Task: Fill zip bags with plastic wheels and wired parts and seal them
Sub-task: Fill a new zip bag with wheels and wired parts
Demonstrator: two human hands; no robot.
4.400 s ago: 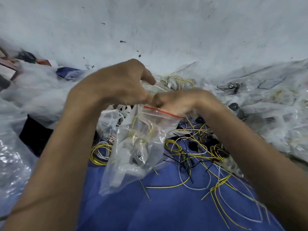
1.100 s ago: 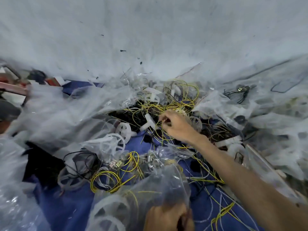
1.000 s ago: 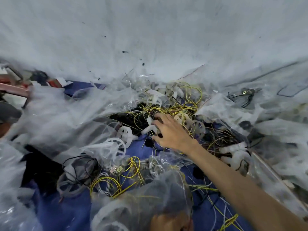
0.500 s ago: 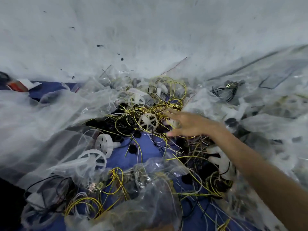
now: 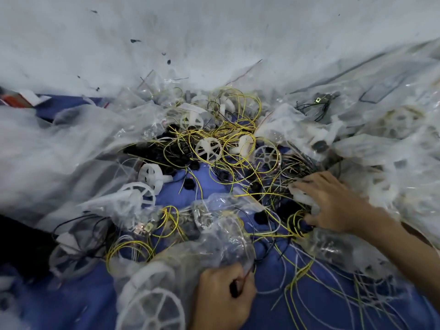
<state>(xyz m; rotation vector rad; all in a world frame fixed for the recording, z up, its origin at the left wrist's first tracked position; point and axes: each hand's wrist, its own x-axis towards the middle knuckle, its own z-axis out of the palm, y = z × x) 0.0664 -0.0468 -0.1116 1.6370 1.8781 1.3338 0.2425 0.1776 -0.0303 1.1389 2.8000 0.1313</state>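
Head view puts us above a blue cloth [image 5: 316, 303] littered with parts. Our left hand [image 5: 223, 298], at the near edge of the cloth, is closed in a fist on the gathered mouth of a clear zip bag [image 5: 190, 256]. A large white wheel [image 5: 152, 306] shows through plastic just left of that hand, though we cannot tell whether it sits inside this bag.

Our right hand [image 5: 333, 201] reaches in toward the right edge of the cloth. Its fingers and thumb are bent round a white plastic piece [image 5: 301, 198] buried in a tangle of yellow wires [image 5: 238, 129]. How firm that hold is we cannot tell. More white spoked wheels [image 5: 209, 148] lie loose in the middle of the cloth, and crumpled clear plastic [image 5: 59, 151] is heaped along its left and right edges.

We judge the step in hand to be filling: one hand keeps the bag, the other picks a part from the pile. Next we would need to lift the piece free of the wires looped over it, then open the bag's mouth wide enough to drop it in. The wires may snag and drag neighbours along.
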